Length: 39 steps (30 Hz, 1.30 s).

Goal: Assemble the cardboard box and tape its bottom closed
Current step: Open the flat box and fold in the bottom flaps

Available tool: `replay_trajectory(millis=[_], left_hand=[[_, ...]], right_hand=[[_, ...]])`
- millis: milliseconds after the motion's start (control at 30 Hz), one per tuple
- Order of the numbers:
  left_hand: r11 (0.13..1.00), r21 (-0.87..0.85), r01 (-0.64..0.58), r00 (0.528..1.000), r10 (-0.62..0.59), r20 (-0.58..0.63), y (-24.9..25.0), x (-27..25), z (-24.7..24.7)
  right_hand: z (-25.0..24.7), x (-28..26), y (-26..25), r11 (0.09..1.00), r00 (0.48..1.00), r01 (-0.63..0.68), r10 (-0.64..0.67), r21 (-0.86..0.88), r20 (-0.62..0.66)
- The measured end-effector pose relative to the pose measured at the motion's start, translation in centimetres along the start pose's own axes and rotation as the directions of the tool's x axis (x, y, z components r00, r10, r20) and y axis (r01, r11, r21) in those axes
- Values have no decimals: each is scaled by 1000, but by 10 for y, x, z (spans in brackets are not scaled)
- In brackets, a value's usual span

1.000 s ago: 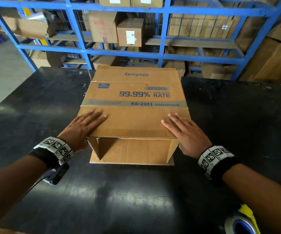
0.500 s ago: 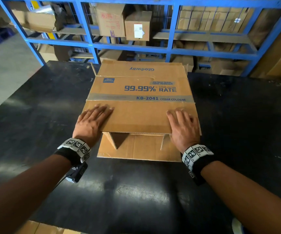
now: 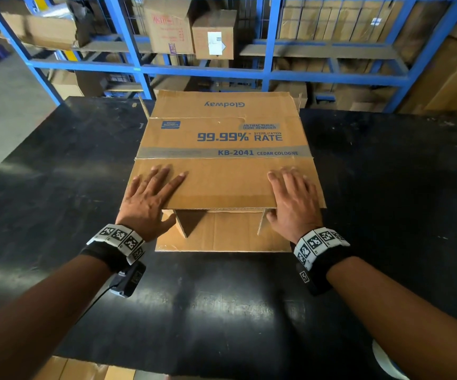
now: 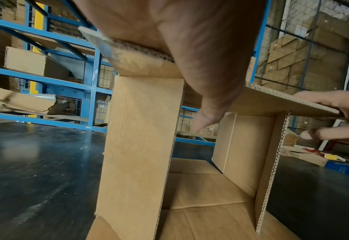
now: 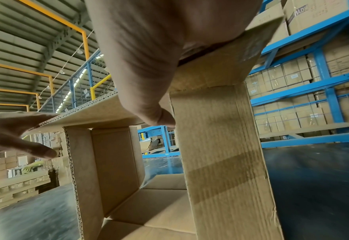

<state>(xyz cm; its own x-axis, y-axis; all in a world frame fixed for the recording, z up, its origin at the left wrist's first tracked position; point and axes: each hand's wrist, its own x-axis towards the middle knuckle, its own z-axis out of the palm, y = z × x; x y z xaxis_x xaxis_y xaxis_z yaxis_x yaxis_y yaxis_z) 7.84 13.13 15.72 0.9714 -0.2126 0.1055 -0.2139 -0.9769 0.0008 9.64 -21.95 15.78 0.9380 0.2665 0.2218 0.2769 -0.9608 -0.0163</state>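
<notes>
A brown cardboard box [image 3: 221,138] with blue print lies on its side on the black table [image 3: 221,311], one open end toward me. Its upper flap [image 3: 221,185] sticks out level. My left hand [image 3: 150,196] and right hand [image 3: 295,198] lie flat on that flap's two corners, fingers straight, thumbs hanging below its edge. The two side flaps [image 3: 189,223] [image 3: 261,223] stand folded inward, and the lower flap [image 3: 221,239] rests on the table. In the right wrist view my thumb touches the right side flap [image 5: 220,146]. A tape roll [image 3: 386,360] peeks out behind my right forearm.
Blue racking [image 3: 202,69] loaded with cartons stands just behind the table's far edge. Flat cardboard [image 3: 84,368] lies below the near edge at the left. Grey floor [image 3: 2,119] shows at the far left.
Both hands have slid inward and back along the upper flap to its near corners, and the thumbs now hang below its edge. The view has moved closer.
</notes>
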Motion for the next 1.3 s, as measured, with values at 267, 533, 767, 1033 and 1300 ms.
replay_trajectory(millis=[267, 533, 767, 1033, 1300], left_hand=[[986, -161, 46, 999, -45, 9, -3, -3, -15], [866, -478, -147, 989, 120, -86, 36, -94, 1], [807, -459, 371, 915, -233, 330, -15, -121, 112], [700, -318, 640, 732, -429, 530, -24, -52, 162], [636, -139, 759, 588, -577, 567, -9, -19, 183]], right_hand=[[-16, -3, 5, 992, 997, 72, -70, 103, -24], [5, -107, -6, 913, 985, 78, -9, 401, -170], [86, -137, 19, 810, 913, -384, 260, 442, 315], [146, -79, 32, 762, 758, -584, 389, 279, 524], [189, -50, 35, 828, 665, -549, 353, 110, 658]])
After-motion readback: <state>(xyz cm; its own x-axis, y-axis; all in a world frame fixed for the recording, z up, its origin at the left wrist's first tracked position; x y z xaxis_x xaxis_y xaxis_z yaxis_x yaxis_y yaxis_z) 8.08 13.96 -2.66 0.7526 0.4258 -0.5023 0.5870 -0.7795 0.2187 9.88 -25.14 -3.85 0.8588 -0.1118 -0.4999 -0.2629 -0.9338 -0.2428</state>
